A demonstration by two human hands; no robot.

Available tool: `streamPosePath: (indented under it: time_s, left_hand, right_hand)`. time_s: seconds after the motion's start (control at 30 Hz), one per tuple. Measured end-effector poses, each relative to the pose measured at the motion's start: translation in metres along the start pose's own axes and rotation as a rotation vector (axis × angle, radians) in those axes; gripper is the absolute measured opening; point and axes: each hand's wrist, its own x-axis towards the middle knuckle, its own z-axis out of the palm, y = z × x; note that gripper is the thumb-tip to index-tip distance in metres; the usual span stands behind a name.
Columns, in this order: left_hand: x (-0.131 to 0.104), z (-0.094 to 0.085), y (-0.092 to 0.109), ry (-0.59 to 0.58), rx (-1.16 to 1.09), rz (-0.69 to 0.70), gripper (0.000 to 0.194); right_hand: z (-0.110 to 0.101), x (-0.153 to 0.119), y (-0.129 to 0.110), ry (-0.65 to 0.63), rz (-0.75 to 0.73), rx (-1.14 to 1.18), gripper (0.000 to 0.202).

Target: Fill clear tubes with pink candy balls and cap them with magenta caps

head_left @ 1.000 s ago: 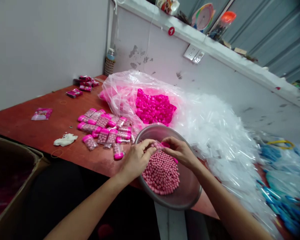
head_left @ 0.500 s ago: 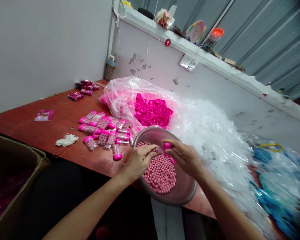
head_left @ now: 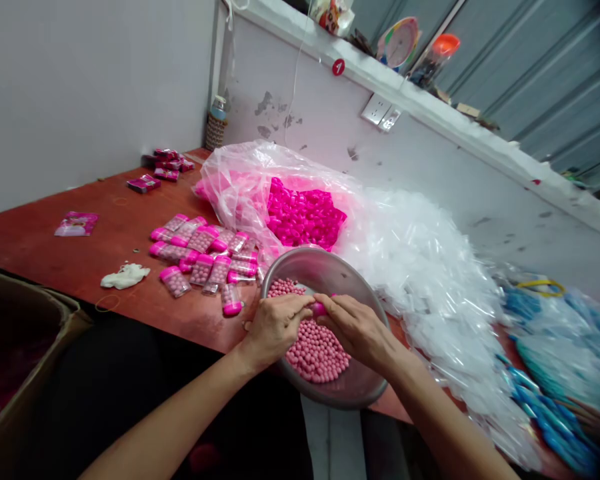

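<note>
Over a grey plastic basin [head_left: 333,265], my left hand [head_left: 274,328] and my right hand [head_left: 359,328] meet at the fingertips. My right fingers pinch a pink cap [head_left: 319,309]. My left fingers are closed on a small clear plastic container, now mostly hidden behind them. Round pink beads [head_left: 319,353] lie in the basin below. To the left, several bead-filled clear containers [head_left: 201,270] with pink caps lie in a pile on the red table [head_left: 130,230].
Behind the basin lies a plastic bag of pink caps [head_left: 305,217]. Clear plastic pieces [head_left: 425,267] are heaped to its right. A cardboard box [head_left: 70,320] stands at left; blue bundles [head_left: 555,387] and part of another person's hand [head_left: 587,419] are at far right.
My hands have come together, bringing the pink cap against my left fingertips. The clear container in my left hand is now more hidden. The view has shifted slightly.
</note>
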Motion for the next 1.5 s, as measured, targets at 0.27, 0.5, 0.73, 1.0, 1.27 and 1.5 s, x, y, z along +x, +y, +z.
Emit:
streamPosePath:
  time_s: [0.27, 0.5, 0.73, 1.0, 1.27, 1.5]
  left_hand:
    - [0.011, -0.001, 0.009, 0.111, -0.442, -0.363, 0.024]
    - [0.013, -0.005, 0.005, 0.147, -0.611, -0.429, 0.023]
    - [0.009, -0.001, 0.008, 0.066, -0.322, -0.193, 0.018]
    - [0.005, 0.0, 0.008, 0.071, -0.324, -0.165, 0.019]
    - [0.017, -0.029, -0.007, 0.233, -0.214, -0.232, 0.025]
    - [0.006, -0.086, -0.057, 0.218, 0.633, -0.246, 0.053]
  right_hand:
    - [0.004, -0.001, -0.006, 0.175, 0.386, 0.717, 0.039]
    - [0.012, -0.01, -0.006, 0.325, 0.565, 1.394, 0.035]
    - [0.004, 0.01, -0.01, -0.01, 0.681, 1.669, 0.033]
    - [0.027, 0.011, -0.015, 0.097, 0.773, 1.675, 0.025]
    - [0.032, 0.042, -0.013, -0.01, 0.579, 1.483, 0.044]
    - [0.062, 0.062, 0.037, -0.082, 0.311, 0.41, 0.052]
